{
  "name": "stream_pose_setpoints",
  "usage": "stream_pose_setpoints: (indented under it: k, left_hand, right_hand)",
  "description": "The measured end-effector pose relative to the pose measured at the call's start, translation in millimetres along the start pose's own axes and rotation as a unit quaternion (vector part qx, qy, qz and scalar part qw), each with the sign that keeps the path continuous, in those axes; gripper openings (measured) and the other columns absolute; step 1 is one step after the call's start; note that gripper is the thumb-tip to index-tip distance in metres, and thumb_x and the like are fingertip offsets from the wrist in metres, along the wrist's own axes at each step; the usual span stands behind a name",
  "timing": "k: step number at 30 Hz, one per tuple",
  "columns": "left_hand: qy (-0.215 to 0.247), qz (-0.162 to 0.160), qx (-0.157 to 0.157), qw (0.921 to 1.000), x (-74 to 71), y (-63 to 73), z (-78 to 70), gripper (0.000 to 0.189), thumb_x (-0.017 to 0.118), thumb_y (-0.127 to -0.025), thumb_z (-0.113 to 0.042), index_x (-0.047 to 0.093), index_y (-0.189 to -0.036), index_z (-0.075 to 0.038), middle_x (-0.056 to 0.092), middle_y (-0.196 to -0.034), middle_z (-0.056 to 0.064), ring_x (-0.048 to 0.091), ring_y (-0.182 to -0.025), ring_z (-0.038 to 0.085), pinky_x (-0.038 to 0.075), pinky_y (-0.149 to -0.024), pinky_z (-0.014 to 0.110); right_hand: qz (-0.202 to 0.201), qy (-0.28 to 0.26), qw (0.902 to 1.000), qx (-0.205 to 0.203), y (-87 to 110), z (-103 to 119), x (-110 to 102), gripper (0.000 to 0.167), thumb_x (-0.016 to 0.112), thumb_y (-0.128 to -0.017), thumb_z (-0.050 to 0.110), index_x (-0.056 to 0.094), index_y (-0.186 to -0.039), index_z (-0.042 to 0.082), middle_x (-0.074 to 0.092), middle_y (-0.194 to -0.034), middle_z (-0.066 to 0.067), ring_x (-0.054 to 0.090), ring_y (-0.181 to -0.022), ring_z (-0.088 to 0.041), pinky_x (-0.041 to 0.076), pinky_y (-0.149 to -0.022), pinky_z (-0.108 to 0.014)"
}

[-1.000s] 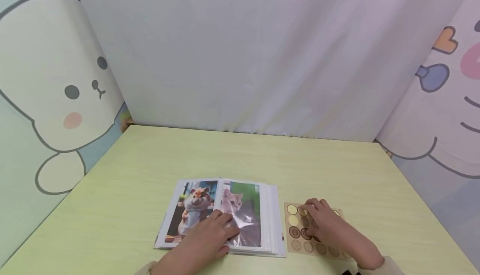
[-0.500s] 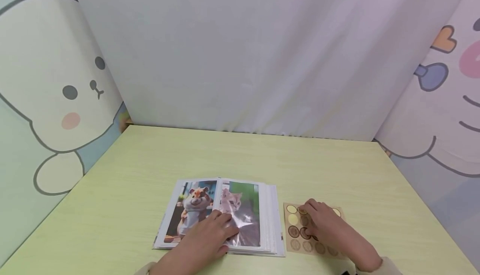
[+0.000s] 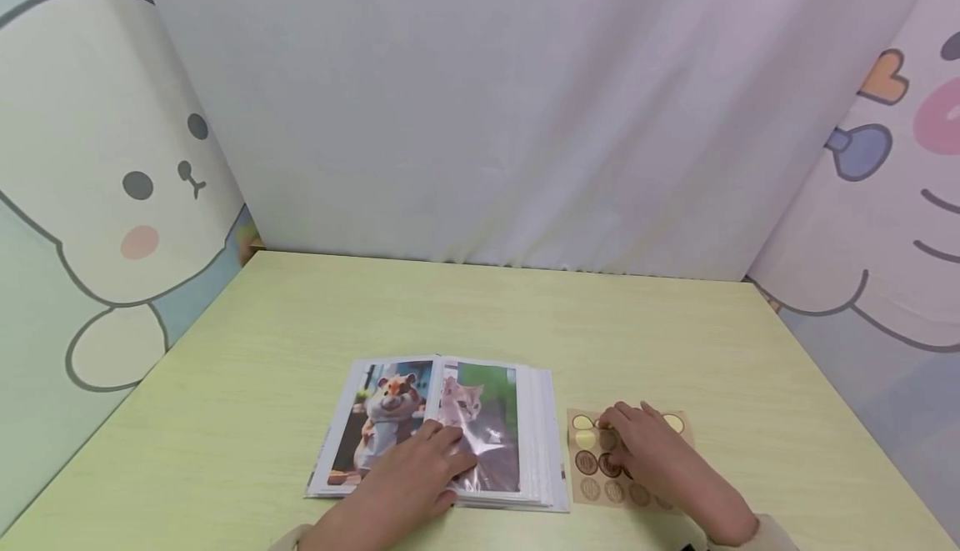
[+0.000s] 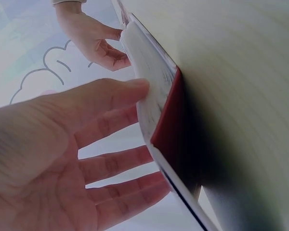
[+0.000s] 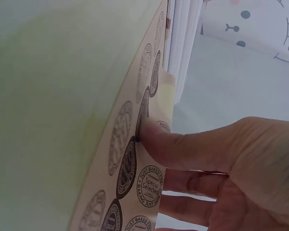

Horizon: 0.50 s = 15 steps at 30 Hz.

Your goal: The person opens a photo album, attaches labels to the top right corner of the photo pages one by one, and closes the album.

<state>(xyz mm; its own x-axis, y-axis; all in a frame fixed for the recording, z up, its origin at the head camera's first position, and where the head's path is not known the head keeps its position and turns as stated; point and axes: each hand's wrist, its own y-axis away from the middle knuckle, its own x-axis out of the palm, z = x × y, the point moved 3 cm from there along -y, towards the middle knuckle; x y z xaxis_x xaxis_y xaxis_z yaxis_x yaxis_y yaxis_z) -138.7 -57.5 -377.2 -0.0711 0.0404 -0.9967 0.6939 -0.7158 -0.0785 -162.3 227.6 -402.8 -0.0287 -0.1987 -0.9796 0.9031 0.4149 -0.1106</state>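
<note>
An open photo album [image 3: 542, 451] lies on the table, with a hamster picture [image 3: 393, 405] on its left page and a kitten picture [image 3: 491, 434] on its right. My left hand [image 3: 408, 468] rests across the album's lower middle, fingers fairly straight on the pages. In the left wrist view its thumb touches the page edges. A brown sheet of round stickers [image 3: 588, 476] lies right of the album. My right hand [image 3: 648, 451] holds that sheet with bent fingers at the far row and the thumb on its face. The sheet's far edge bends upward; the fingertips are partly hidden.
The pale yellow-green table [image 3: 450, 309] extends behind and to both sides of the album and sheet. A white curtain [image 3: 480, 117] hangs along the back edge. Cartoon-printed panels [image 3: 135, 226] stand at the left and right sides.
The right fingers have shifted slightly, and the sheet's far edge now bends up near them. The left hand and album stay in place. The head view has drifted a little.
</note>
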Motion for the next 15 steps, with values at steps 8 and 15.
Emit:
stream_pose_setpoints:
  k: [8,15]
  left_hand:
    - [-0.002,-0.001,0.002,1.0000,-0.2,0.5,0.0,0.036,0.067,-0.080,-0.032,0.065,-0.114,-0.024,0.059,-0.118,0.002,0.055,-0.103,0.019,0.052,-0.086,0.031]
    - [-0.005,-0.010,0.007,0.9999,-0.3,0.6,-0.2,0.036,0.068,-0.079,-0.032,0.065,-0.114,-0.024,0.060,-0.117,0.002,0.055,-0.102,0.020,0.052,-0.086,0.031]
  right_hand:
    - [-0.020,0.038,0.9991,-0.006,-2.6,2.9,0.4,0.023,0.075,-0.072,0.009,0.055,-0.080,0.017,0.053,-0.076,0.009,0.059,-0.075,-0.013,0.044,-0.095,-0.050]
    - [0.006,0.025,0.9996,0.013,-3.5,2.9,2.0,0.014,0.072,-0.076,0.011,0.063,-0.085,0.011,0.059,-0.082,0.005,0.063,-0.082,-0.018,0.042,-0.097,-0.051]
